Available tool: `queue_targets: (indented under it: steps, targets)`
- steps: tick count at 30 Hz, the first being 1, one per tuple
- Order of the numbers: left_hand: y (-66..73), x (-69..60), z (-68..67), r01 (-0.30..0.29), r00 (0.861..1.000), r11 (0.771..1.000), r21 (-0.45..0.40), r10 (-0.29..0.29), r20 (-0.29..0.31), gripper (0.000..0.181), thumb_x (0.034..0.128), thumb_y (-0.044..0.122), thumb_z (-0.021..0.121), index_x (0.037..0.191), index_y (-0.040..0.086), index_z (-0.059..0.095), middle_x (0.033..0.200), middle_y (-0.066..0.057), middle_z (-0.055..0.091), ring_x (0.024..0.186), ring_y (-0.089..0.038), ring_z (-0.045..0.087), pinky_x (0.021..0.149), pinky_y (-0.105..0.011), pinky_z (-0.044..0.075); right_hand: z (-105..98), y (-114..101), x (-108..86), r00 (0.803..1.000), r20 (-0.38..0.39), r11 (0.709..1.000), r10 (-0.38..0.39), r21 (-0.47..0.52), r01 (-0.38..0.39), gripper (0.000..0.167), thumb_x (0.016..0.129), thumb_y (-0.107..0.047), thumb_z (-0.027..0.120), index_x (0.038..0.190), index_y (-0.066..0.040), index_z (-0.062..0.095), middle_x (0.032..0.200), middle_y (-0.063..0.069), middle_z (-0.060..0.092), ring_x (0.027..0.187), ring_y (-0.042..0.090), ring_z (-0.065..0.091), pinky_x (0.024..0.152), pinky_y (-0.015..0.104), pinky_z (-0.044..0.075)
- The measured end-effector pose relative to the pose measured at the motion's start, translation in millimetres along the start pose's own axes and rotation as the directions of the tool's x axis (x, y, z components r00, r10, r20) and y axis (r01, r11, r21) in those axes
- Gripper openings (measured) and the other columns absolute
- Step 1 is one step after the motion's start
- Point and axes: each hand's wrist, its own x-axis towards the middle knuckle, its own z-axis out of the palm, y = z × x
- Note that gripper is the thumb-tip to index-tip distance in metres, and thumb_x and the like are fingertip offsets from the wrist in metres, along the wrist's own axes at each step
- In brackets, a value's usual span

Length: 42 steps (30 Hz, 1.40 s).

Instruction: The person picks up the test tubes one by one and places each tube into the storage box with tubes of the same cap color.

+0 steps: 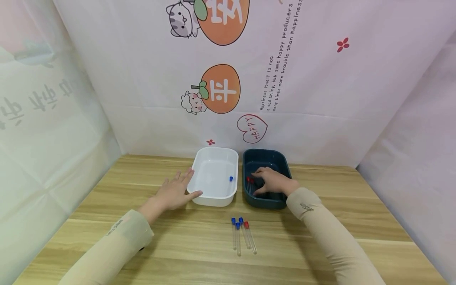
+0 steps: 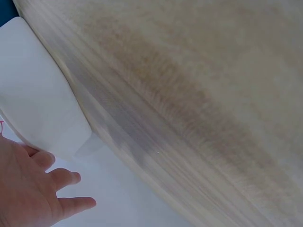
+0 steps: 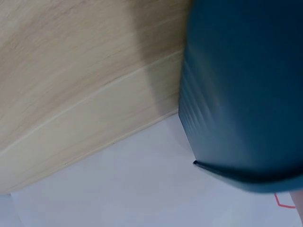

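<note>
My left hand (image 1: 174, 192) rests at the left rim of a white bin (image 1: 213, 201), its fingers spread. The left wrist view shows the same hand (image 2: 28, 187) beside the bin's outer wall (image 2: 42, 85). A blue cap (image 1: 230, 179) shows inside the white bin; any clear tube below it is hard to make out. My right hand (image 1: 272, 182) reaches into a dark blue bin (image 1: 265, 202), thumb and forefinger apart. Red-capped test tubes (image 1: 248, 180) lie beside its fingertips, against the left wall. The right wrist view has mostly the dark bin's side (image 3: 236, 104), hiding the fingers.
Several clear test tubes lie on the wooden table (image 1: 178, 245) in front of the bins: blue-capped tubes (image 1: 238, 239) and one red-capped tube (image 1: 251, 237). A printed white cloth (image 1: 149, 79) hangs behind the bins and at both sides.
</note>
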Motion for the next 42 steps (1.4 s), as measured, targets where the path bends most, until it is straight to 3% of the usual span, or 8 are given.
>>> queue_targets:
  steps: [5,11,18,26,37,42]
  targets:
    - [-0.6,0.4,1.6,-0.009,1.0,1.0,-0.004,0.009,-0.002,0.098,0.0982,0.072,0.044,0.164,0.005,0.017,0.169,-0.011,0.017,0.152,-0.047,0.016,0.113,-0.075,0.014,-7,-3,-6.6,0.999,-0.026,0.999,-0.019,0.029,0.02,0.072,0.088,-0.034,0.083,0.143,0.004,0.057,0.142,0.023,0.053,0.131,0.041,0.05,0.11,0.053,0.042]
    - [-1.0,1.7,2.1,-0.01,1.0,1.0,-0.004,0.01,-0.005,0.098,0.0979,0.073,0.044,0.164,0.005,0.017,0.169,-0.011,0.018,0.152,-0.047,0.016,0.113,-0.075,0.014,-14,-4,-11.0,0.998,-0.056,0.999,-0.009,0.035,0.011,0.069,0.091,-0.033,0.08,0.144,0.002,0.056,0.144,0.022,0.053,0.137,0.042,0.046,0.116,0.057,0.031]
    - [-1.3,2.6,2.7,-0.012,1.0,1.0,-0.005,0.012,-0.005,0.099,0.0978,0.073,0.043,0.164,0.005,0.016,0.169,-0.012,0.018,0.152,-0.047,0.016,0.113,-0.075,0.014,-22,-7,-18.1,0.995,-0.094,0.999,-0.046,0.012,0.047,0.065,0.093,-0.032,0.078,0.144,0.003,0.056,0.142,0.022,0.054,0.132,0.039,0.051,0.109,0.053,0.043]
    - [-1.0,-0.2,1.5,-0.013,1.0,1.0,-0.016,0.013,-0.015,0.098,0.0984,0.071,0.046,0.164,0.003,0.018,0.168,-0.014,0.02,0.152,-0.047,0.017,0.113,-0.075,0.015,-30,-18,-34.4,0.989,-0.125,0.997,-0.079,0.002,0.079,0.06,0.096,-0.031,0.074,0.144,0.002,0.057,0.142,0.021,0.054,0.134,0.04,0.049,0.11,0.054,0.042]
    - [-0.8,-0.5,1.2,-0.021,1.0,1.0,-0.021,0.021,-0.014,0.098,0.0986,0.071,0.045,0.164,0.003,0.017,0.168,-0.014,0.019,0.151,-0.048,0.017,0.113,-0.075,0.015,-31,-36,-61.2,0.957,-0.268,0.994,-0.107,-0.021,0.105,0.049,0.096,-0.025,0.075,0.138,-0.001,0.064,0.134,0.017,0.061,0.124,0.035,0.055,0.102,0.052,0.049]
    - [-1.1,-0.6,1.6,-0.023,1.0,0.999,-0.024,0.023,-0.018,0.099,0.0982,0.072,0.045,0.164,0.003,0.017,0.169,-0.013,0.019,0.151,-0.048,0.018,0.113,-0.076,0.015,-29,-41,-70.3,0.954,-0.277,0.993,-0.114,-0.008,0.116,0.05,0.095,-0.023,0.076,0.14,-0.004,0.064,0.134,0.015,0.061,0.122,0.033,0.057,0.1,0.051,0.051]
